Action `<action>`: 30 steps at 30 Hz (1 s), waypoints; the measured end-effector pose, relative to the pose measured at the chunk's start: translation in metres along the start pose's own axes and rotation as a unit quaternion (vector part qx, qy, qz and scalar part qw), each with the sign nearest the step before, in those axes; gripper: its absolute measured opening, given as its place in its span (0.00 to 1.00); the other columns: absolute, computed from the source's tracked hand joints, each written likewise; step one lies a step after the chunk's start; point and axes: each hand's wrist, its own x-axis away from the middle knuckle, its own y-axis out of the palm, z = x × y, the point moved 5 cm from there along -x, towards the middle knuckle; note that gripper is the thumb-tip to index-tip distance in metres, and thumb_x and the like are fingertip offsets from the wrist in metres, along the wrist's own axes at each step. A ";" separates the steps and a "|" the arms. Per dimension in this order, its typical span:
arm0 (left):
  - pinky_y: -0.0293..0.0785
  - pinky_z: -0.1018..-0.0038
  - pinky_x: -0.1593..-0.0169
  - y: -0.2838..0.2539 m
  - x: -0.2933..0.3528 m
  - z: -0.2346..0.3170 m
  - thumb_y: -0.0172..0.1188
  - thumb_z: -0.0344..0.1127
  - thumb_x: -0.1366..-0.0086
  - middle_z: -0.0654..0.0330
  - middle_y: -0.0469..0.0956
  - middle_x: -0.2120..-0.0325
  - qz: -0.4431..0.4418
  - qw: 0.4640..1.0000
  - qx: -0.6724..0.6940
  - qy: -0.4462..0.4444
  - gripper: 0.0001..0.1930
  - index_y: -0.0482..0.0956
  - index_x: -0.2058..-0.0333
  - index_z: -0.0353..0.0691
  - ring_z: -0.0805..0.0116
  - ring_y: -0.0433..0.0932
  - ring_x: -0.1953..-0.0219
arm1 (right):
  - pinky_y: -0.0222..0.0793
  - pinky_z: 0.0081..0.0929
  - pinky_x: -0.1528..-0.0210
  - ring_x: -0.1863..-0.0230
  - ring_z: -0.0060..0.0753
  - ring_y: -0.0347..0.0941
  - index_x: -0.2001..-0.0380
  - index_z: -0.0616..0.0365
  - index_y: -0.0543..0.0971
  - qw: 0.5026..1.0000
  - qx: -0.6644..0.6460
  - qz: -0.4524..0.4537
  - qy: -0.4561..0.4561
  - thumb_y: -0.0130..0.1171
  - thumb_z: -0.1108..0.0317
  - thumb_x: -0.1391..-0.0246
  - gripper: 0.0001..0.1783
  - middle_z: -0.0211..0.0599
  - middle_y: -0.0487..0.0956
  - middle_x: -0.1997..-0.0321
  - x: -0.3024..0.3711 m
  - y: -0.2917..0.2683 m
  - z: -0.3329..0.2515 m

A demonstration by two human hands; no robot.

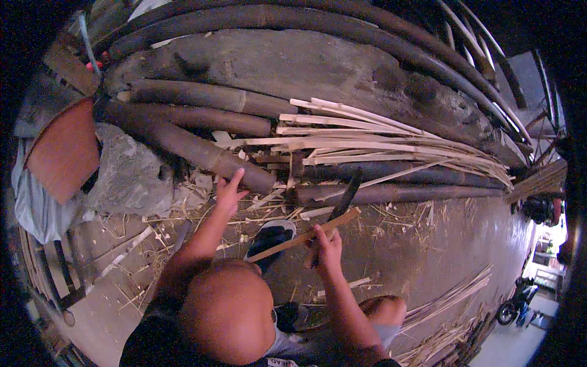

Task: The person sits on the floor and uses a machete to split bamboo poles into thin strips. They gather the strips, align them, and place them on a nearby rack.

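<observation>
My left hand [228,194] reaches forward with its fingers spread, at the near side of a thick dark bamboo pole [202,153]. Fingertips overlap the pole's edge; whether they press on it I cannot tell. My right hand [328,246] is closed around a long knife, whose dark blade [348,192] points up and away. A flat bamboo strip [287,243] lies across the same hand, held together with the knife and slanting down to the left over my shoe [272,238]. The knife's handle is mostly hidden by my fingers.
Pale split bamboo strips [379,147] lie over dark poles [397,194] at centre right. Behind them sits a large grey log or slab [275,61]. A rough stone [129,171] and a reddish-brown panel [66,150] stand left. Shavings litter the floor; more strips [452,300] lie right.
</observation>
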 end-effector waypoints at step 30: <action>0.73 0.58 0.49 0.019 0.087 0.021 0.74 0.49 0.57 0.53 0.69 0.53 -0.292 0.578 -0.695 0.312 0.43 0.68 0.41 0.47 0.48 0.72 0.50 | 0.71 0.29 0.66 0.69 0.28 0.73 0.62 0.55 0.73 0.910 -0.153 0.356 -0.147 0.61 0.60 0.41 0.12 0.32 0.77 0.68 0.038 -0.233 -0.072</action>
